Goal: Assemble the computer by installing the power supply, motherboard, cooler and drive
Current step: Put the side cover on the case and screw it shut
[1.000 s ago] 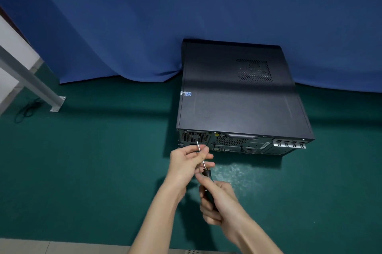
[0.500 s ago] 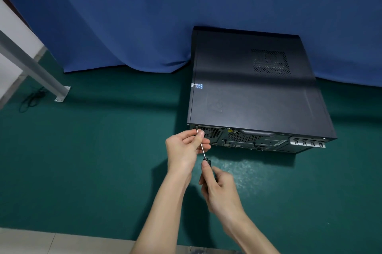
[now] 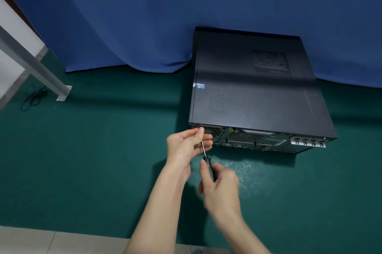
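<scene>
On the green mat, the left hand (image 3: pixel 187 146) pinches the thin steel shaft near its tip, guiding it to a screw at the rear panel's top left corner, while the right hand (image 3: pixel 222 189) is wrapped round the black-handled screwdriver (image 3: pixel 206 155). The black metal computer case (image 3: pixel 256 92) lies flat, side panel on, so this looks like either opening up or final closing; no power supply, motherboard, cooler or drive shows outside it.

A staged recording set, studio-like: a blue cloth backdrop (image 3: pixel 144 16) hangs down to a green mat (image 3: pixel 93 150) over pale floor tiles (image 3: pixel 41 241), with a grey metal frame leg (image 3: pixel 41 72) bolted down beside it.
</scene>
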`<state>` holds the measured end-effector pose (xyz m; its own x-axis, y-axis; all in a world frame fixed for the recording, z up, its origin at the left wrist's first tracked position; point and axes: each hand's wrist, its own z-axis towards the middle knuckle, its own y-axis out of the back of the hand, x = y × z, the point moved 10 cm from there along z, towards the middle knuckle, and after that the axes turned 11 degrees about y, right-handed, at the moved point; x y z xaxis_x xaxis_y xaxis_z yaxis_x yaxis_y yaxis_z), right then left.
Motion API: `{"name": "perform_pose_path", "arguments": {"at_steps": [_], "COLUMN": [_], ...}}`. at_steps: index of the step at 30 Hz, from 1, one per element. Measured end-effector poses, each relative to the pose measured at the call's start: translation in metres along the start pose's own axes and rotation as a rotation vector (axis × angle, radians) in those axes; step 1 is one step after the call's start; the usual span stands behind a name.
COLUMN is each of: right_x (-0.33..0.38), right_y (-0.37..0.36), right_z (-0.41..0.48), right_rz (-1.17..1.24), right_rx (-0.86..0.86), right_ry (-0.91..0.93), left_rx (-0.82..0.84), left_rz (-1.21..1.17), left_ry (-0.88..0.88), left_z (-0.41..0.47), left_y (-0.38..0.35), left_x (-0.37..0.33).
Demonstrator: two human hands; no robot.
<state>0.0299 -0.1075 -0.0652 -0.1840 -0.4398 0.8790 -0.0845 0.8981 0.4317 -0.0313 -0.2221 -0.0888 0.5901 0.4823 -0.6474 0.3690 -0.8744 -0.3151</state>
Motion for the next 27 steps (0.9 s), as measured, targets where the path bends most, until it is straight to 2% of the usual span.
{"name": "perform_pose_path", "arguments": {"at_steps": [1,2,3,4,5,7,8,9,10,11,12,14,15,16,19,21,22,23,26,27], "right_x": [0.004,0.010,0.010,0.005,-0.007,-0.021,-0.017,-0.013,-0.013,-0.016,-0.015,0.007,0.022,0.035,0.050,0.040,0.030,0.017,-0.010,-0.007], "right_y": [0.004,0.005,0.006,0.006,0.003,-0.027,-0.039,-0.042,-0.040,-0.031,-0.019,0.005,0.010,0.011,0.011,0.015,0.018,0.019,-0.017,-0.028], "right_z": [-0.002,-0.004,-0.006,-0.005,-0.002,-0.006,-0.011,-0.014,-0.012,-0.009,-0.004,0.001,-0.001,-0.003,-0.007,-0.004,-0.002,-0.002,-0.006,-0.009], "right_rz": [-0.288,-0.455,-0.472,-0.307,0.001,0.703,0.933,1.033,1.011,0.846,0.539,-0.238,-0.497,-0.597,-0.629,-0.613,-0.551,-0.383,0.552,0.788], "right_rx": [-0.030,-0.065,-0.080,-0.097,-0.105,0.028,0.095,0.118,0.104,0.069,0.036,-0.047,-0.096,-0.138,-0.214,-0.180,-0.181,-0.178,-0.019,0.039], "right_ry": [0.025,0.037,0.015,-0.009,-0.078,-0.342,-0.445,-0.485,-0.469,-0.409,-0.308,-0.092,-0.028,0.015,0.115,0.016,-0.039,-0.101,-0.365,-0.432], "left_rx": [0.017,0.026,0.023,0.009,-0.005,-0.001,0.020,0.052,0.087,0.118,0.142,0.187,0.208,0.221,0.180,0.137,0.123,0.111,0.111,0.113], "left_rz": [0.008,0.026,0.044,0.050,0.040,-0.019,-0.062,-0.111,-0.162,-0.208,-0.252,-0.328,-0.344,-0.333,-0.164,-0.077,-0.044,-0.015,0.002,0.003], "left_ry": [0.011,0.017,0.019,0.025,0.038,0.090,0.115,0.137,0.153,0.167,0.181,0.207,0.212,0.204,0.122,0.077,0.064,0.058,0.048,0.038], "left_z": [-0.001,-0.003,-0.003,-0.002,0.000,0.004,0.006,0.006,0.006,0.006,0.007,0.008,0.008,0.008,0.006,0.008,0.009,0.010,0.010,0.010], "left_y": [-0.002,-0.003,-0.004,-0.004,-0.003,-0.002,-0.003,-0.005,-0.007,-0.010,-0.012,-0.016,-0.018,-0.018,-0.011,-0.009,-0.009,-0.009,-0.010,-0.010], "left_x": [0.001,0.001,0.000,-0.001,-0.001,0.003,0.005,0.008,0.010,0.012,0.014,0.018,0.018,0.018,0.009,0.003,0.001,-0.001,-0.001,-0.001]}}
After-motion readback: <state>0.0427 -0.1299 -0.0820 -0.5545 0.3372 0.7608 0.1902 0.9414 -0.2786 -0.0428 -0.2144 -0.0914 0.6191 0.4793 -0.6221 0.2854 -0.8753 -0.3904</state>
